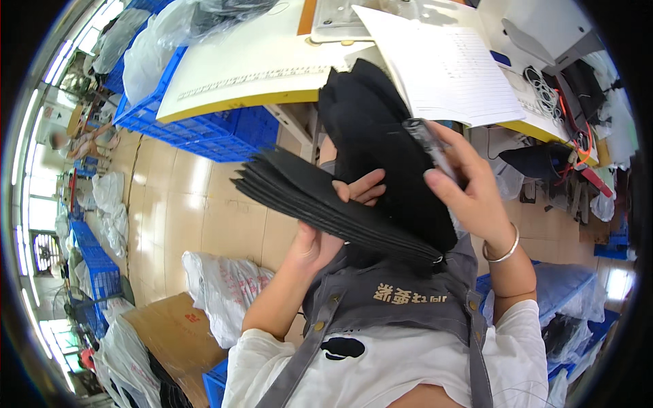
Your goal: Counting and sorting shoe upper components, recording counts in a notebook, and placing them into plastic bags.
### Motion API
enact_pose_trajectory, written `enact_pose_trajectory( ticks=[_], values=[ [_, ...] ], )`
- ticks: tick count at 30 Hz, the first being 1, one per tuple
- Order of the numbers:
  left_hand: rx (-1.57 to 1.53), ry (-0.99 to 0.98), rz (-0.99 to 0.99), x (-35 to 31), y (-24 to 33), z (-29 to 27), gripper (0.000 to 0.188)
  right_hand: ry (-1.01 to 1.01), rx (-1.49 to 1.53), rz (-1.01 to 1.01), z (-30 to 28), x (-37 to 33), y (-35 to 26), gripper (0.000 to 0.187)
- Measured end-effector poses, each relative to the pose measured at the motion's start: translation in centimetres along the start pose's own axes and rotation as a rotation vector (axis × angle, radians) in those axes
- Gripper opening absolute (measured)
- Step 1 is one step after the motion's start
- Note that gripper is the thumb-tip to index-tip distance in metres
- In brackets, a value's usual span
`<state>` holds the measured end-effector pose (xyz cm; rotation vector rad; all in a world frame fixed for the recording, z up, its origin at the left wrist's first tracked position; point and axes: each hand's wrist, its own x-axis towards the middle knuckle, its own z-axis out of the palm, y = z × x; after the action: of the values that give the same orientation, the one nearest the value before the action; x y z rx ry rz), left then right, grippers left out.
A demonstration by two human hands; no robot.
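A thick bundle of black fabric pieces (381,146) spreads apart in front of my apron, its layers fanning toward the table. My left hand (318,246) is wrapped round the lower-left stack of layers (299,194), with some fingers showing between the two parts. On the right side my right hand (473,180) grips the upright part of the bundle by its edge. Crumpled clear plastic (425,139) shows beneath the right fingers; how it joins the fabric I cannot tell. A small shiny bit (439,259) sits at the bundle's lower corner.
Ahead stands a white table (252,64) with a yellow edge and a ruler strip. Papers (442,68) overhang it, near coiled cables (541,95). Blue crates (204,132) sit under its left side. A cardboard box (178,336) and white plastic bags (224,292) lie at lower left.
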<state>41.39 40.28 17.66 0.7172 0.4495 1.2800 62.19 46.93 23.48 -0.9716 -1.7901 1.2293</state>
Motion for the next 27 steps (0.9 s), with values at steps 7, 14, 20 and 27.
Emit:
enact_pose_trajectory(
  ticks=[7,14,20,27],
  values=[
    [0.003,-0.065,0.019,-0.3,0.1,-0.6,0.077,0.529,-0.033,-0.328,-5.3,1.0,0.7,0.029],
    [0.061,-0.012,-0.043,-0.1,0.5,0.4,0.109,0.379,-0.249,-0.206,-16.3,7.0,5.2,0.056],
    [0.082,0.091,-0.042,-0.4,0.4,0.6,0.12,0.393,-0.169,0.057,-16.8,10.0,7.7,0.039],
    [-0.007,0.058,0.013,-0.8,-0.1,-0.4,0.102,0.507,-0.26,-0.055,-13.9,14.0,10.5,0.043]
  ],
)
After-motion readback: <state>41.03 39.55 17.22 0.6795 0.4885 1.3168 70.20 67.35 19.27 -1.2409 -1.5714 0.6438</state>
